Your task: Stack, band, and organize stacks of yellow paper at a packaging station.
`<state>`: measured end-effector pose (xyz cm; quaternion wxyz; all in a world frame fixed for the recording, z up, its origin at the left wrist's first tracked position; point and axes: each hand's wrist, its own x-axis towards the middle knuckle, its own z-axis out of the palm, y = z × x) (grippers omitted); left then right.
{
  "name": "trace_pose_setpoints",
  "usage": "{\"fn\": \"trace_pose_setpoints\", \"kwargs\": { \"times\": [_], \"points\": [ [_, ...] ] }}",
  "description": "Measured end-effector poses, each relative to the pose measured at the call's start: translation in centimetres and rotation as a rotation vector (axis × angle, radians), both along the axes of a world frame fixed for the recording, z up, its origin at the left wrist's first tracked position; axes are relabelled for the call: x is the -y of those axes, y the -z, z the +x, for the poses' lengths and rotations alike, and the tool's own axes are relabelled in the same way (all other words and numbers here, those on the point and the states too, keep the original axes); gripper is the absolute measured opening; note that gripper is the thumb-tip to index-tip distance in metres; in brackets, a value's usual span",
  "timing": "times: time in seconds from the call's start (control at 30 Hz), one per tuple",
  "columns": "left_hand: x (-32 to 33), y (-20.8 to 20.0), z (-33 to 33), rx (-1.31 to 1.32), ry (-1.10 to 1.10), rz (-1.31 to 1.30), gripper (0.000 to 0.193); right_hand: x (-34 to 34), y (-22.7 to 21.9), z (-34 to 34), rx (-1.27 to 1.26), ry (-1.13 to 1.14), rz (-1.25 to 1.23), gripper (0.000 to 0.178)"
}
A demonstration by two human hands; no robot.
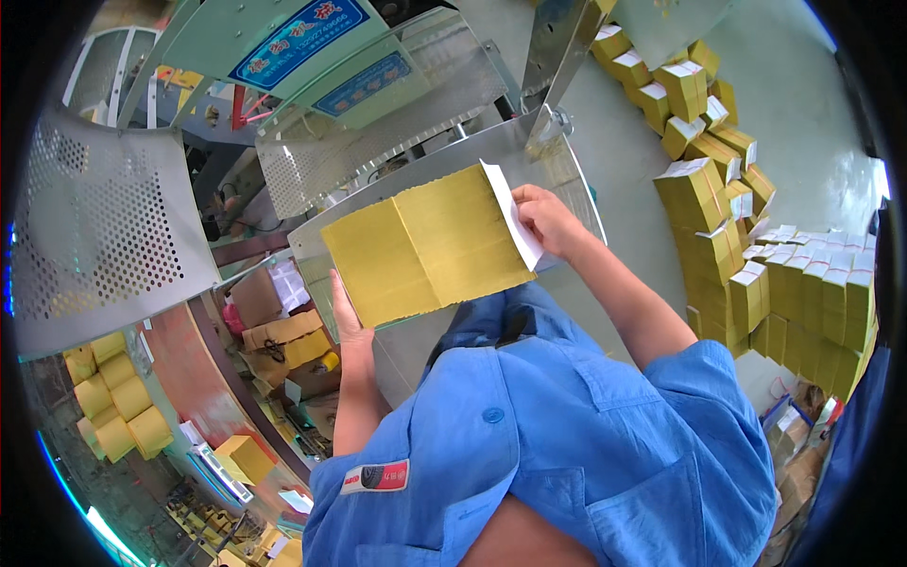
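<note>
A wide yellow paper block (425, 241) with rough edges and a crease across its middle lies in front of me, over a metal machine table. A white paper strip (510, 215) stands along its right end. My right hand (548, 222) is closed, with its fingers pinching the white strip near the middle. At the block's near left corner, my left hand (349, 310) rests flat against the edge, its visible finger stretched out. Whether other fingers of that hand reach under the block is hidden.
Beyond the block stands a pale green machine (312, 57) with a clear guard (397, 113). A perforated metal panel (104, 217) is at the left. Stacked yellow paper bundles (699, 198) with white ends line the right floor. A reddish bench (203, 378) runs along the left.
</note>
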<state>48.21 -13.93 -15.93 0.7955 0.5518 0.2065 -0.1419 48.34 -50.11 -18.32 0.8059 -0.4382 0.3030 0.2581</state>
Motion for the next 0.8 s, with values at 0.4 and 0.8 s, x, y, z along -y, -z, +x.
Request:
{"fn": "trace_pose_setpoints", "kwargs": {
  "times": [0.4, 0.8],
  "points": [
    [0.7, -2.3, 0.5, -0.030, 0.075, -0.080, 0.061, -3.5, 0.8, -3.0, 0.516, 0.118, -0.799, 0.032],
    [-0.4, -2.5, 1.2, -0.067, 0.183, -0.115, 0.062, -2.8, -7.8, -3.1, 0.296, -0.001, -0.498, 0.048]
  ]
}}
